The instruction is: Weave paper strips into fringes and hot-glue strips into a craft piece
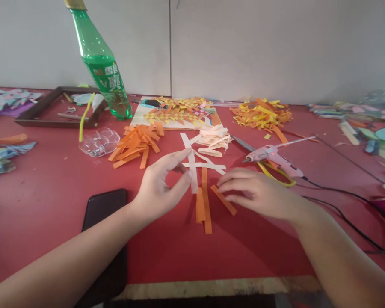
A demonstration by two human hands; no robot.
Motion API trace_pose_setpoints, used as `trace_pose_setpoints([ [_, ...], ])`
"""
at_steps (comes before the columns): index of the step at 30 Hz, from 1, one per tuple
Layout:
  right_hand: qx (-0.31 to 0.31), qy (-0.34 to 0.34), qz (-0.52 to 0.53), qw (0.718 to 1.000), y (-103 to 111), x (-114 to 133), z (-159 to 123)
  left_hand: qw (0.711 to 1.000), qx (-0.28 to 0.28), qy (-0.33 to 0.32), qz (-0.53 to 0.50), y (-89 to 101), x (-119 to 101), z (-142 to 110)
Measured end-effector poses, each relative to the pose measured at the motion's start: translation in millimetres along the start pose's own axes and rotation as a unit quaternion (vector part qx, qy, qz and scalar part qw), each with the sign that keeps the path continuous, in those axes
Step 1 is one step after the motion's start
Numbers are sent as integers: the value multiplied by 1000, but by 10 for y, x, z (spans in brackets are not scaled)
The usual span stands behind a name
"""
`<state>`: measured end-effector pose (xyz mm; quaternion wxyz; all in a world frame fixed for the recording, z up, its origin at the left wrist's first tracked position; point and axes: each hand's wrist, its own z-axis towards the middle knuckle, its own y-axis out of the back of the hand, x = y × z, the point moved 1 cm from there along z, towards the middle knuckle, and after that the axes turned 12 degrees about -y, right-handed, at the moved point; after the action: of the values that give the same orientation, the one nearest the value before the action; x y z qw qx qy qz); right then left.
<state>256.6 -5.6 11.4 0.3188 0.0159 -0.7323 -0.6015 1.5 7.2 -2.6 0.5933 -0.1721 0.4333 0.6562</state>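
My left hand [167, 179] pinches a pale paper strip [194, 173] between thumb and fingers, and the strip stands out past the fingertips at both ends. My right hand [253, 188] has its thumb and fingertips on an orange paper strip [225, 202], low over the table. Between the hands lie two orange paper strips [206, 205] side by side. Behind them are several loose pale strips [211, 165], partly hidden by my left hand. A pile of pale strips [213, 139] and a pile of orange strips [136, 143] lie farther back.
A pink glue gun [272, 159] rests on yellow-handled scissors [274, 174], its cord trailing right. A green bottle [104, 72] stands behind a clear dish [99, 142]. A black phone [105, 207] lies under my left forearm. Yellow-orange folded paper [261, 114] is heaped behind.
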Motion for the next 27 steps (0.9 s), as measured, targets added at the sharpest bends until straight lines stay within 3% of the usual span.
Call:
trace_pose_setpoints([
  [5,38,-31,1,999,-47,-22,34,986,-35,114,-114,-6,58,33],
  [9,51,-79,7,996,-85,84,32,978,21,147,-148,-42,46,39],
  [13,36,-66,19,997,-91,193,14,987,93,93,-93,-80,49,-11],
  [17,-40,-32,46,998,-100,245,11,985,153,49,-61,-93,77,-53],
  [21,-56,-5,42,997,-161,257,31,983,176,21,-37,-85,85,-65],
  [27,-80,-18,27,996,-278,245,62,979,200,19,-20,-109,60,-85],
])
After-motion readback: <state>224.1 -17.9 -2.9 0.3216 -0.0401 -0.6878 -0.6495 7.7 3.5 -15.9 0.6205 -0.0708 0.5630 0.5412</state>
